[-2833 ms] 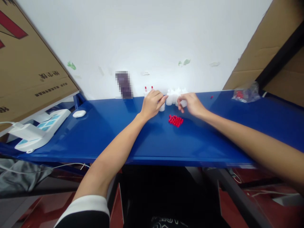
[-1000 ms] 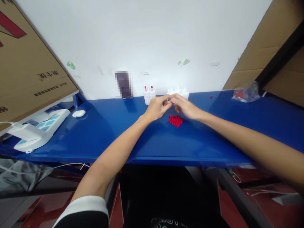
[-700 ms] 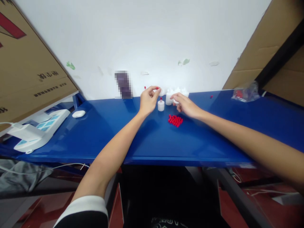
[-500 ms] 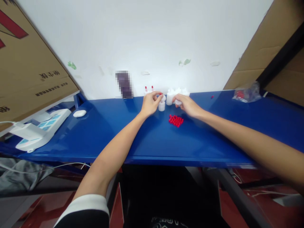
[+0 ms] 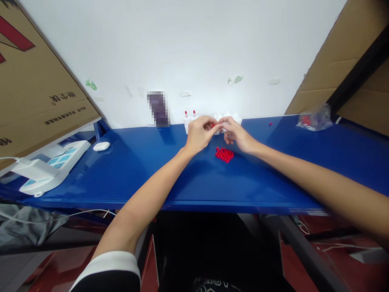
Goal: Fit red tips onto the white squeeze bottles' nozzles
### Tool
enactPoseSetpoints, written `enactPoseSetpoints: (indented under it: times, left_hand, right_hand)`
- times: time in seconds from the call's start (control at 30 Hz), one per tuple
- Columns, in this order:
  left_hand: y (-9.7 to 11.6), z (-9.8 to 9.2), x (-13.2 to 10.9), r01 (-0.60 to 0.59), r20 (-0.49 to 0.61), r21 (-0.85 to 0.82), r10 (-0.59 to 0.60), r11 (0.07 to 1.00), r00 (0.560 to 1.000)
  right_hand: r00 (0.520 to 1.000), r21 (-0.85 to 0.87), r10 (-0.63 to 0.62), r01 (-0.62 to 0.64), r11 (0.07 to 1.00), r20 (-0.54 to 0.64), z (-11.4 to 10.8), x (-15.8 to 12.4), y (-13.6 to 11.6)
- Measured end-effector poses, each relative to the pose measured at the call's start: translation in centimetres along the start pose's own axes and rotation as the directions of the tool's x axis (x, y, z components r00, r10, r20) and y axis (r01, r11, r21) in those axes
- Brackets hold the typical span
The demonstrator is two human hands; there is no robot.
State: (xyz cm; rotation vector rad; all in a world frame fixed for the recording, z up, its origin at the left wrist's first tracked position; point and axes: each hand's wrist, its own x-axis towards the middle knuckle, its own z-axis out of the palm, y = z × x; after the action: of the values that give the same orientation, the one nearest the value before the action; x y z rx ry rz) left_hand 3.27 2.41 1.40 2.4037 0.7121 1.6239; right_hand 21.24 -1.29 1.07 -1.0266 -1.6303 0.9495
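My left hand (image 5: 200,133) is closed, its thumb and forefinger pinched around a red-tipped white cap. Only the small red tip (image 5: 213,125) shows between the fingers. My right hand (image 5: 238,136) meets it from the right with its fingers bent together; what they grip is hidden. Below the hands, a pile of small red caps (image 5: 225,155) lies on the blue table (image 5: 194,182). Behind my left hand stand white bottles with red tips (image 5: 186,121). White bottles (image 5: 235,116) without red tips are grouped by the wall, partly covered by my right hand.
A clear plastic bag (image 5: 316,119) with red pieces lies at the right, and one loose red cap (image 5: 270,124) is nearby. At the left are a white earphone case (image 5: 101,146) and a power strip (image 5: 57,166). A blurred dark object (image 5: 159,108) leans against the wall.
My right hand has left the white bottle group and come to my left hand. My left hand has shifted slightly right. The single white bottle below it is now out of sight.
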Motion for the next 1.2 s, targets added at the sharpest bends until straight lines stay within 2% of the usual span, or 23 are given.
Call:
enactPoseSetpoints:
  times: [0.17, 0.3, 0.47, 0.6, 0.7, 0.8, 0.87, 1.07, 1.13, 1.2]
  left_hand:
    - [-0.5, -0.1, -0.5, -0.194, 0.082, 0.054, 0.189, 0.98, 0.979]
    - [-0.6, 0.0, -0.6, -0.289, 0.134, 0.092, 0.275, 0.953, 0.952]
    - [-0.7, 0.3, -0.7, -0.321, 0.176, 0.112, 0.299, 0.94, 0.938]
    - [-1.0, 0.4, -0.8, -0.31, 0.18, 0.087, 0.291, 0.947, 0.94]
    - [-1.0, 0.3, -0.9, -0.322, 0.229, 0.088, 0.295, 0.943, 0.928]
    - [-0.9, 0.2, -0.9, -0.301, 0.301, 0.127, 0.252, 0.945, 0.92]
    - [-0.8, -0.1, -0.9, -0.266, 0.312, 0.145, 0.211, 0.953, 0.926]
    - [-1.5, -1.6, -0.6, -0.088, 0.108, 0.194, 0.068, 0.977, 0.992]
    - [-1.7, -2.1, -0.5, -0.048, 0.152, 0.212, 0.016, 0.976, 0.988]
    - [-1.7, -2.3, -0.4, -0.029, 0.287, 0.224, -0.037, 0.974, 0.957]
  right_hand:
    - [0.993, -0.022, -0.017, 0.02, 1.0, 0.117, 0.1, -0.4, -0.2]
    - [0.977, 0.003, -0.075, 0.076, 0.997, 0.198, 0.4, -0.6, -0.3]
    - [0.978, 0.041, -0.086, 0.08, 0.996, 0.19, 0.7, -0.4, -0.2]
    - [0.976, -0.005, -0.094, 0.097, 0.995, 0.198, 0.5, -0.3, 0.1]
    - [0.974, -0.051, -0.089, 0.101, 0.994, 0.209, 0.4, -0.4, 0.1]
    - [0.975, -0.102, -0.1, 0.122, 0.987, 0.196, 0.3, -0.5, -0.1]
    - [0.981, -0.111, -0.124, 0.142, 0.984, 0.151, 0.2, -0.3, -0.1]
    - [0.996, -0.03, -0.058, 0.056, 0.998, -0.071, -0.6, 1.0, -0.2]
    - [0.992, -0.052, -0.065, 0.059, 0.997, -0.107, -1.0, 1.7, -0.4]
    - [0.988, -0.114, -0.101, 0.087, 0.99, -0.121, -1.2, 2.5, -0.7]
